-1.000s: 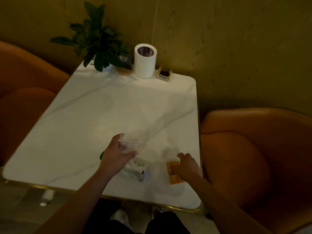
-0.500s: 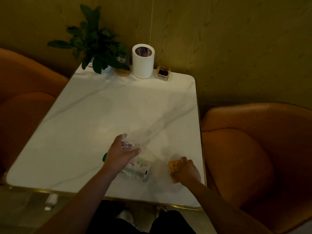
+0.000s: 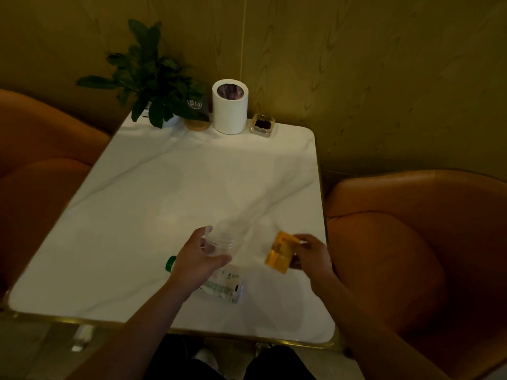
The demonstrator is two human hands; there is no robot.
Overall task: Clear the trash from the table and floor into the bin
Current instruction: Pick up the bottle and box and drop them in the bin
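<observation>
One clear plastic cup [image 3: 222,244] was gripped by the left hand [image 3: 196,263] above the marble table [image 3: 142,215], and one yellow wrapper [image 3: 280,252] was pinched by the right hand [image 3: 311,256]. One green-capped bottle [image 3: 219,287] was left lying on the table under the left hand.

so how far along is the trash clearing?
Nothing visibly binned yet; no bin in view. In hand: left hand grips the clear plastic cup, right hand lifts the yellow wrapper. Left: the plastic bottle on the table, pale litter on the floor.
</observation>
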